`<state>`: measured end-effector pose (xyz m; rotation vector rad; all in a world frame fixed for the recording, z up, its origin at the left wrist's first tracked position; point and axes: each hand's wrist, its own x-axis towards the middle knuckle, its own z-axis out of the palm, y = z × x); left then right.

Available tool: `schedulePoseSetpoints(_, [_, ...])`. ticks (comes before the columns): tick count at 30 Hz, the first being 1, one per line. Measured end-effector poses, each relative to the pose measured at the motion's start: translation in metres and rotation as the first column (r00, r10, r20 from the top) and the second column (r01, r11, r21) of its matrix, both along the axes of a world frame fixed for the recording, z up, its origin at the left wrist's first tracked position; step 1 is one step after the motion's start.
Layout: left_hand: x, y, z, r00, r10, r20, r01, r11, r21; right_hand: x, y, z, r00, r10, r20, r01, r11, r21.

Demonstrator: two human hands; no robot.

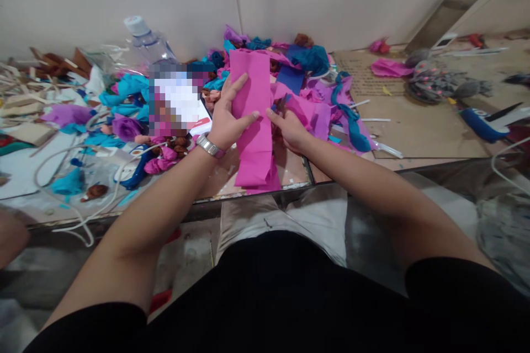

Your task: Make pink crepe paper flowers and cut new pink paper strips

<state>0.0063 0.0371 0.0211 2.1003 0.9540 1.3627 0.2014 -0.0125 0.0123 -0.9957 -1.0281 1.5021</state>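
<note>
A folded strip of pink crepe paper (253,88) stands lengthwise in front of me, its lower end resting at the table's front edge. My left hand (229,116) grips it from the left, thumb and fingers lying across its face. At the opposite edge, my right hand (292,128) pinches the paper with the thumb on the near side. The other right fingers are partly hidden, and a small dark thing by them is too unclear to name. Beyond and right of that hand lie loose pink and purple crepe paper pieces (321,116).
A phone (201,121) and a plastic bottle (151,44) stand left among crumpled coloured paper. A white cable (78,215) hangs over the front edge. Wooden pieces (31,105) lie far left. On cardboard (414,129) at right are a grey bundle (430,83) and a blue-white tool (482,124).
</note>
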Motion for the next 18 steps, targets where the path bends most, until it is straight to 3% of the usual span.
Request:
schedulePoseSetpoints(4, [0.002,0.006,-0.005,0.994,0.051,0.092,-0.05,0.999,-0.018,0.0,0.004,-0.006,0.997,-0.071,-0.033,0.074,0.988,0.134])
schedulePoseSetpoints(9, [0.005,0.008,-0.005,0.98,0.091,0.175,-0.083,0.995,-0.053,0.003,0.008,-0.016,0.998,-0.044,-0.038,0.051,0.976,0.213])
schedulePoseSetpoints(14, [0.008,0.011,-0.006,0.934,0.137,0.331,-0.096,0.986,-0.137,0.004,0.007,-0.017,0.999,-0.02,-0.05,0.029,0.982,0.186])
schedulePoseSetpoints(18, [0.007,0.013,-0.017,0.916,0.095,0.39,0.026,0.956,-0.294,0.004,0.005,-0.013,0.995,0.019,-0.095,-0.005,0.989,0.148])
